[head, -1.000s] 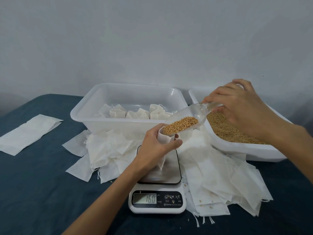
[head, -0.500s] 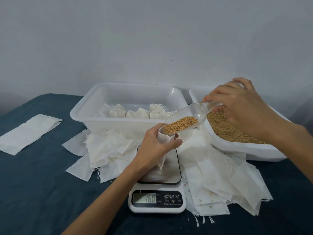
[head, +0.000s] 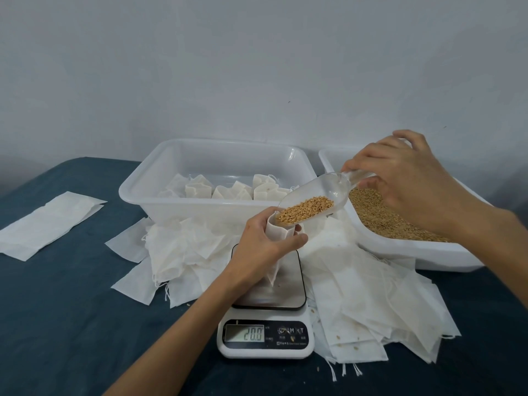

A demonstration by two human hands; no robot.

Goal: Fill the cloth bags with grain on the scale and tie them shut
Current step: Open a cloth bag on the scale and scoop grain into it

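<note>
Dark blue cloth covers the table (head: 57,304) under your hands, with a plain pale wall behind.

Head view. Your left hand (head: 265,241) is closed around the neck of a white cloth bag (head: 278,234), holding its mouth open; the bag hangs down so that its lower corner touches the steel platform of the scale (head: 267,312), directly below that hand. Your right hand (head: 400,178) is closed on the handle of a clear scoop (head: 314,198) loaded with grain (head: 305,208). The scoop's long axis runs from your right hand, up and to the right, down and leftward to your left hand, and its lip rests at the bag's mouth. The pour thus turns on one relation: the bag opening lies at the low end of the scoop, just inside your left thumb and forefinger. The display appears to read 20.0.

The tray of loose grain (head: 400,221) sits under and beyond your right hand. The tub of filled bags (head: 160,172) stands beyond your left hand. Empty bags (head: 357,295) lie heaped around the scale, between and below both forearms, and a flat strip of cloth (head: 48,224) lies well to the left of your left hand.

Judgement: filling is under way and tying is not yet begun. A small added tilt should suffice, since a steeper one risks spilling past the narrow mouth.
</note>
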